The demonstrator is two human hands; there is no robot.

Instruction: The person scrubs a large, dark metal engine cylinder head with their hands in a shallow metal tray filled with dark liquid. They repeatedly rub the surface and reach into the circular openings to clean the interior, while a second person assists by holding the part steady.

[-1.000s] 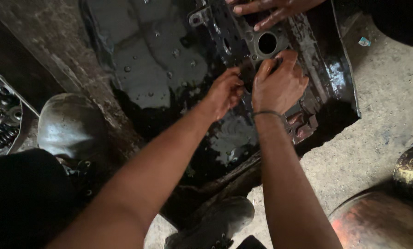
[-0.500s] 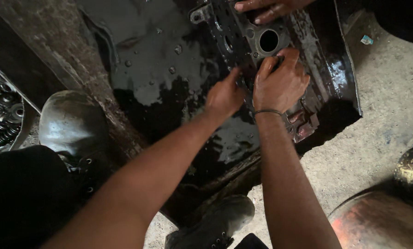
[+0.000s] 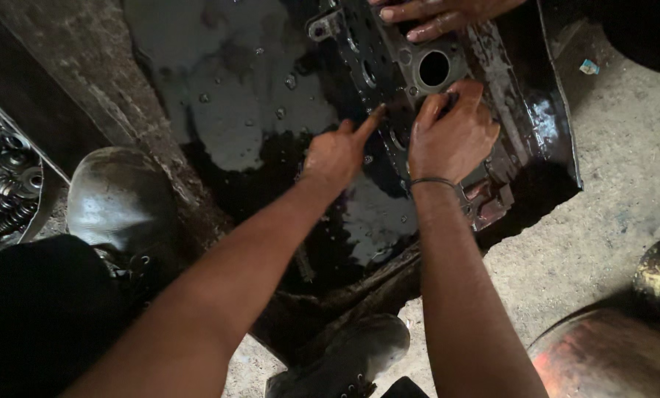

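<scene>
Hands first: three in view, two mine, one from another person (image 3: 437,15) at top edge. One oily metal engine part (image 3: 418,81) lies in one black tray (image 3: 558,133) of dark liquid on the concrete floor (image 3: 603,221); its long axis runs from top centre down to lower right, w/ one round port (image 3: 434,68) facing up. My left hand (image 3: 337,153) has index finger out, tip touching the part, other fingers curled, gripping nothing. My right hand (image 3: 452,136) rests on the part just below the port, fingers bent; can't tell if they pinch anything. Two boots (image 3: 116,199) flank the tray's near side. Washers (image 3: 5,177) piled far left.
</scene>
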